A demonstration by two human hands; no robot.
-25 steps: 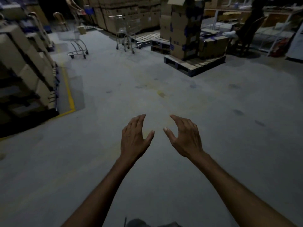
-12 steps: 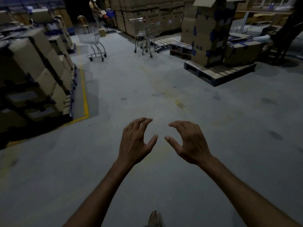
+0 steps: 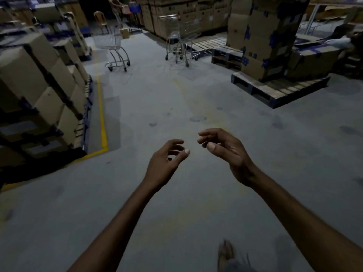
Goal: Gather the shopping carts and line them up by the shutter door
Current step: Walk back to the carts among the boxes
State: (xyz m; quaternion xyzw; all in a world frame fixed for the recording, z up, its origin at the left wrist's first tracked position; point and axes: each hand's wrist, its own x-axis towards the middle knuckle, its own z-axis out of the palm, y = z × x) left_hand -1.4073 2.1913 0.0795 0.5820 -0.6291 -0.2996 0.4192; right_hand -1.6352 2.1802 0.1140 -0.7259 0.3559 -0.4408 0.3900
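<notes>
Two wire shopping carts stand far ahead on the grey warehouse floor. One cart is at the left, beside the yellow floor line. The other cart stands further right, in front of a low wooden pallet. My left hand and my right hand are held out in front of me over bare floor, well short of both carts. Both hands are empty, fingers loosely curled and apart. No shutter door is in view.
Stacked cardboard boxes line the left behind a yellow line. A pallet with a tall box stack stands at the right. More box stacks and a chair are at the back. My foot shows below.
I have walked forward, so both carts and the pallet are nearer and larger. My hands have turned palms inward and the fingers have curled more.
</notes>
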